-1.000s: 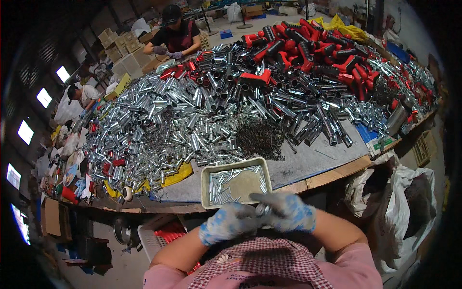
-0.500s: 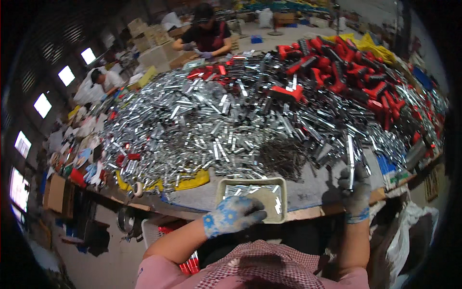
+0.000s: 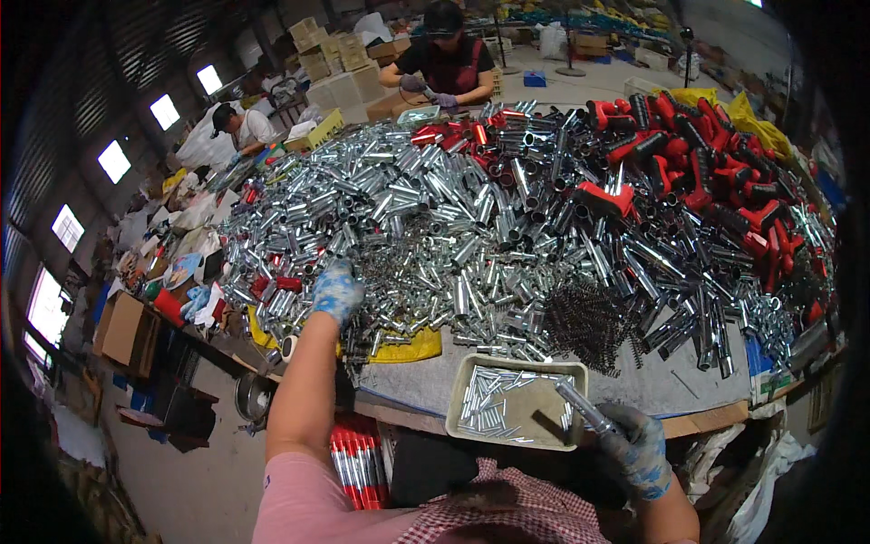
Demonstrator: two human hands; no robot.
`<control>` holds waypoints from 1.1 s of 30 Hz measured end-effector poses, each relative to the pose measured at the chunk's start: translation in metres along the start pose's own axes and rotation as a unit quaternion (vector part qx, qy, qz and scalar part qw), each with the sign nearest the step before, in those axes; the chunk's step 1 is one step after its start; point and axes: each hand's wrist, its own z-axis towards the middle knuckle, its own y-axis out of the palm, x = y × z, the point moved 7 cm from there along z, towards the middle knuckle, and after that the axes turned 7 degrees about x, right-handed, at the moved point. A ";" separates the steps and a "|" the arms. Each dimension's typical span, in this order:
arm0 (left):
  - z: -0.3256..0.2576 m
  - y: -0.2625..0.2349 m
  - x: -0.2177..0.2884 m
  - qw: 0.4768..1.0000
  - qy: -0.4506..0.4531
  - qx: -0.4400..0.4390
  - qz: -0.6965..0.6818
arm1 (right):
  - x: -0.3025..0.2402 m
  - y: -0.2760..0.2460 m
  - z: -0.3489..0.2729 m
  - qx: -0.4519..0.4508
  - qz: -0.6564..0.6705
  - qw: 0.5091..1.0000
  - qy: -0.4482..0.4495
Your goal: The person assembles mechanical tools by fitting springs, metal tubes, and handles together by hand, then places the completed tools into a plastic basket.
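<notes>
My right hand [image 3: 640, 453], in a blue-and-white glove with a dark grey palm, is closed round a shiny metal tube [image 3: 584, 406]. The tube slants up to the left, over the right rim of a cream plastic tray [image 3: 460, 385]. Inside that tray lie several thin metal pins [image 3: 489, 412]. My left hand [image 3: 338, 292], gloved alike, reaches into the near left part of a big heap of small metal parts [image 3: 408, 263]. Its fingertips are lost among the parts, so I cannot see whether it grips one.
Dark springs [image 3: 589, 328] form a pile behind the tray. Red-and-black handles [image 3: 698, 159] are heaped at the far right. A yellow bag [image 3: 403, 347] lies under the heap's near edge. Across the table a person [image 3: 446, 63] works; another person [image 3: 245, 130] sits at far left.
My right hand has lowered from the table's right side to beside the tray with the tube. My left hand has moved from over the tray forward and left into the heap. The view has shifted.
</notes>
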 end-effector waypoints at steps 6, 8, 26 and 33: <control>0.009 0.038 0.002 0.983 0.138 -0.073 -0.099 | -0.018 0.023 0.010 -0.027 0.003 0.998 0.052; 0.021 0.050 -0.003 0.983 0.138 -0.059 -0.105 | -0.024 0.032 0.008 -0.011 -0.003 1.000 0.021; -0.030 0.067 -0.041 0.781 -0.158 -0.181 -0.577 | -0.047 0.053 -0.013 -0.020 -0.135 0.985 -0.104; -0.027 0.043 -0.058 0.964 0.081 -0.048 -0.248 | -0.036 0.062 -0.017 -0.030 -0.112 0.989 -0.088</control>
